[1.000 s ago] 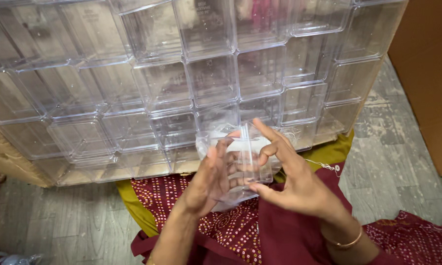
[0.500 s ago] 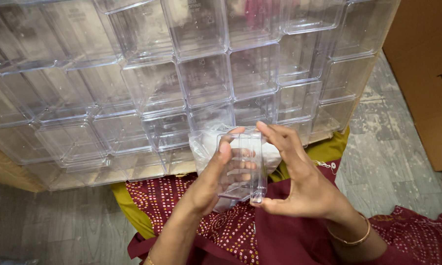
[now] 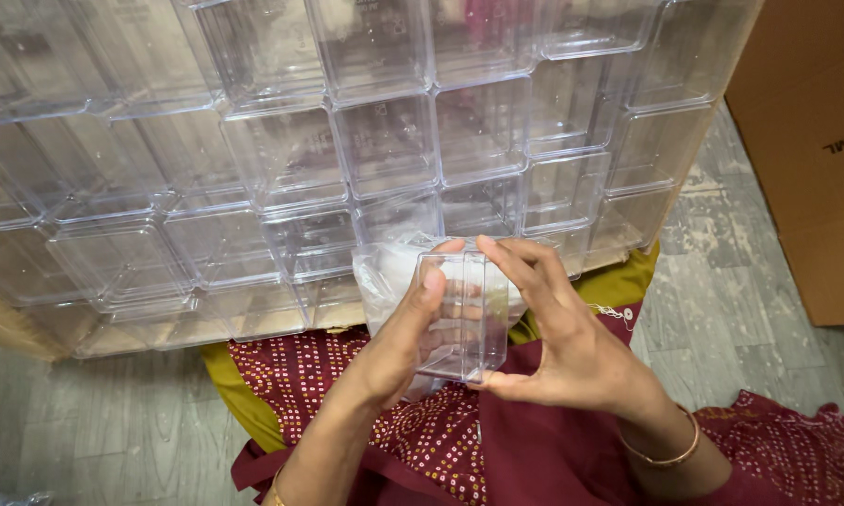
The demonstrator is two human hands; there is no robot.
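Your left hand (image 3: 399,342) and right hand (image 3: 572,351) both grasp a clear plastic box (image 3: 464,314) between them, above your lap. Squeeze unevenly and its slick walls could slip, dropping it against the stacked clear boxes (image 3: 347,150) just beyond your hands.

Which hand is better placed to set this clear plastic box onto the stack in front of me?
Probably the right hand: its fingers and thumb span the clear plastic box top to bottom, nearer the open stack of clear boxes. The left hand only braces its side.
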